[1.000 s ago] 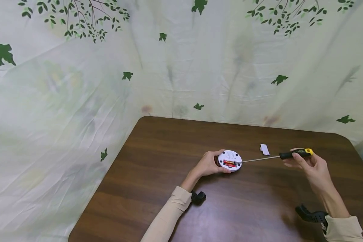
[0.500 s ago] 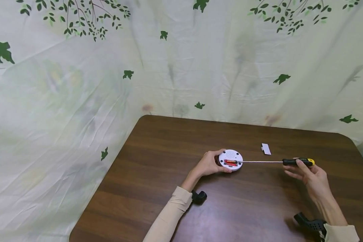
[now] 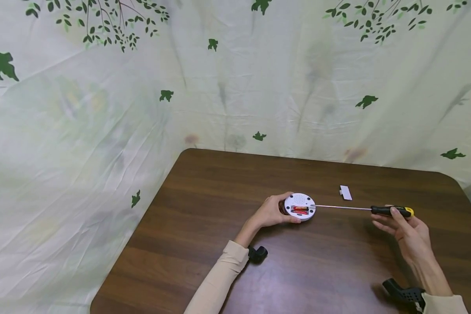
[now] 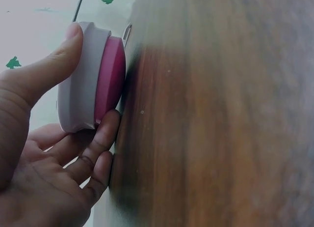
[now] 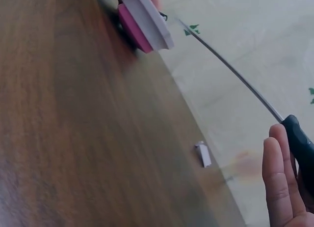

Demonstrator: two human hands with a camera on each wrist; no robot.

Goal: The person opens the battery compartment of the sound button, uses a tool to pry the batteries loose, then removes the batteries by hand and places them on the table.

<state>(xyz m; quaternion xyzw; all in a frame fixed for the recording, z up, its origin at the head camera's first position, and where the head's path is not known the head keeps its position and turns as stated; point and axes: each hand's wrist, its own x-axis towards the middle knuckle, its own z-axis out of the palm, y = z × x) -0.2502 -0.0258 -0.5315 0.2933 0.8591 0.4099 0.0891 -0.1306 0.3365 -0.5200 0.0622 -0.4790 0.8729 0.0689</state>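
My left hand holds a round battery-powered device by its left side, thumb on the near rim. Its white underside faces up, with small holes, dark feet and an uncovered battery compartment with red batteries. The left wrist view shows the device's pink side turned to the table, my fingers beneath it. My right hand grips a long screwdriver by its black-and-yellow handle. Its thin shaft points left, and the tip overlaps the device's right edge in the head view.
A small white battery cover lies on the brown wooden table, behind the screwdriver. Leaf-printed cloth hangs beyond the far and left table edges. Black camera mounts sit at both wrists.
The screwdriver's tip has drawn back right, from the batteries to the device's edge. Its handle has dropped and shifted right with my right hand. The left hand keeps its hold.
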